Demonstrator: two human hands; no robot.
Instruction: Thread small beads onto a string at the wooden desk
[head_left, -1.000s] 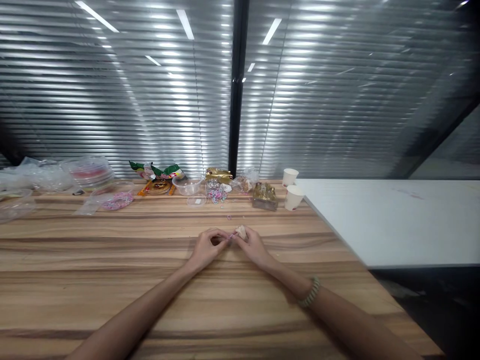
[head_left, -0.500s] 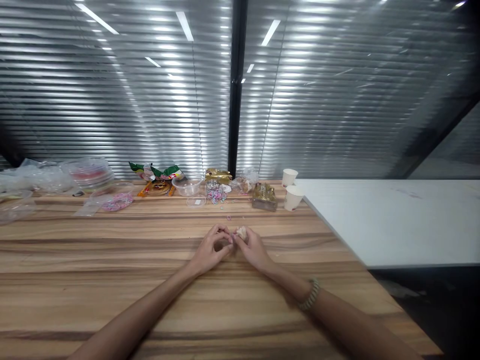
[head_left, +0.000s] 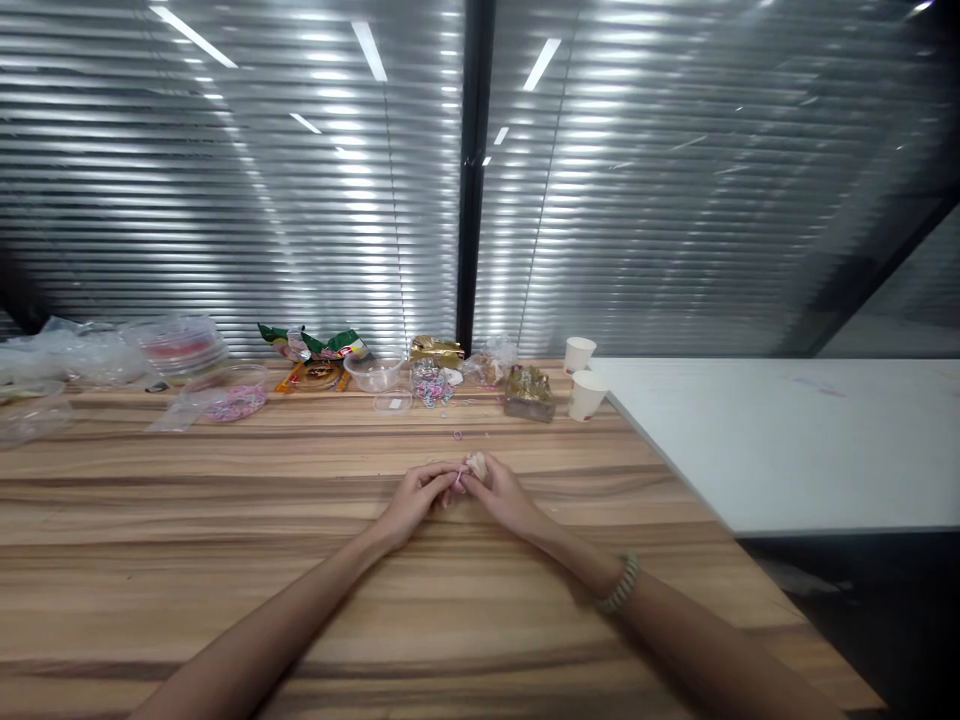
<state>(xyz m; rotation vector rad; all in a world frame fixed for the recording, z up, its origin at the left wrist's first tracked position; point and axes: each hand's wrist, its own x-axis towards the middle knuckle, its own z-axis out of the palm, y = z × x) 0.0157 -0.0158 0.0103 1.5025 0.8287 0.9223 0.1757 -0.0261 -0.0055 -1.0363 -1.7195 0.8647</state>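
My left hand [head_left: 411,502] and my right hand [head_left: 508,497] meet fingertip to fingertip just above the wooden table [head_left: 315,640]. Between them is a small pink band [head_left: 459,479], pinched by the left thumb and fingers. A crumpled, cream-coloured bundle [head_left: 476,464], possibly tissue or cloth, sticks up from the closed fingers of my right hand, which also touch the band. Its lower part is hidden by the fingers. A short way beyond the hands lies a loose pink ring [head_left: 457,435].
Two paper cups [head_left: 587,395], a gold-topped box [head_left: 529,393] and a pile of colourful small bands [head_left: 432,386] stand at the back. Left of them are a clear bowl [head_left: 375,374], green snack packets [head_left: 334,345] and stacked plastic lids [head_left: 180,348]. A white table [head_left: 810,450] adjoins on the right.
The left fingers have closed in against the right fingertips, and the pink band shows more clearly between them. The cream bundle has shifted slightly left with the right hand.
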